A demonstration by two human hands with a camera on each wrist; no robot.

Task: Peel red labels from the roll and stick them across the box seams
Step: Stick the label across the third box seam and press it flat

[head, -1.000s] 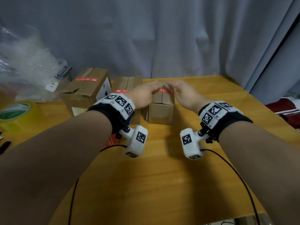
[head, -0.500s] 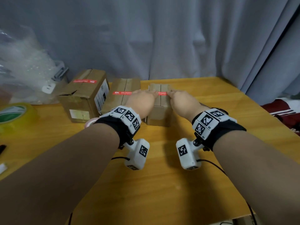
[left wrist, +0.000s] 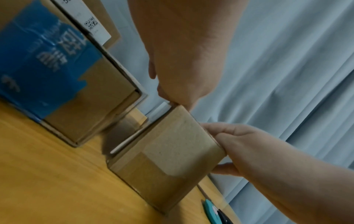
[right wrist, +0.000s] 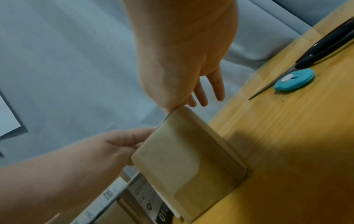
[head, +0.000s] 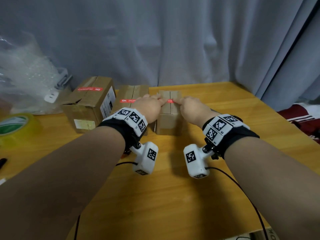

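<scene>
A small cardboard box stands mid-table with a red label lying across its top seam. My left hand rests on the box's left top edge, its fingertips on the label's left end. My right hand mirrors it on the right end. In the right wrist view the right hand presses at the box's top edge with its other fingers held straight. In the left wrist view the left hand bears on the same box. The label roll is not visible.
Two more boxes stand left of the small one, each with a red label: a large one and a middle one. A yellow tape roll and bubble wrap are far left. Scissors and a teal disc lie right of the box.
My two hands, which met over the label a second ago, have slid apart along it, so the red strip now shows between the fingertips.
</scene>
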